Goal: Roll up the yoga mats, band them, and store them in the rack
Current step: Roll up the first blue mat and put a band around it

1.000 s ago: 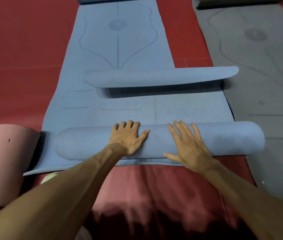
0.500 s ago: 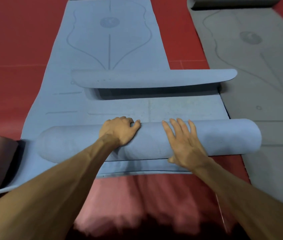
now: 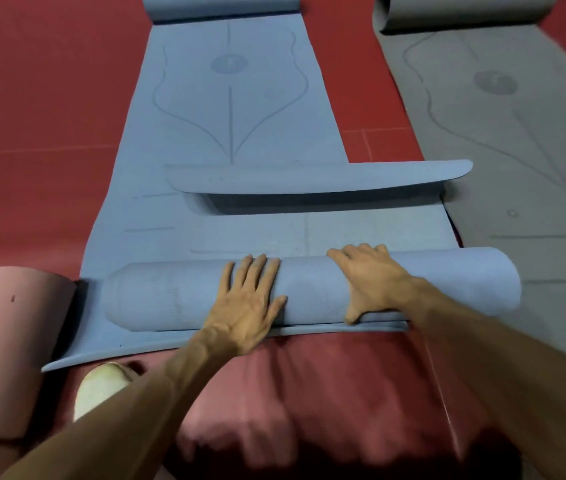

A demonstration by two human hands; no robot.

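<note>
A blue yoga mat [image 3: 229,116] lies lengthwise on the red floor, its near end wound into a thick roll [image 3: 447,282] lying crosswise in front of me. My left hand [image 3: 250,303] presses flat on the roll's middle, fingers straight. My right hand [image 3: 368,282] grips the roll just to the right, fingers curled over its far side and thumb down the near face. A loose flap of blue mat [image 3: 136,344] sticks out under the roll. Ahead of the roll the mat has buckled into a raised fold [image 3: 309,178].
A rolled pink mat [image 3: 7,341] lies at my left, close to the blue roll's end. A grey mat [image 3: 517,133] lies flat on the right, its far end curled [image 3: 461,12]. A pale shoe [image 3: 101,386] shows below the flap. Red floor [image 3: 32,98] stretches away to the left.
My left hand went from curled over the roll to lying flat on it. My right hand went from flat to curled over the top. The view swung, bringing the pink mat back in.
</note>
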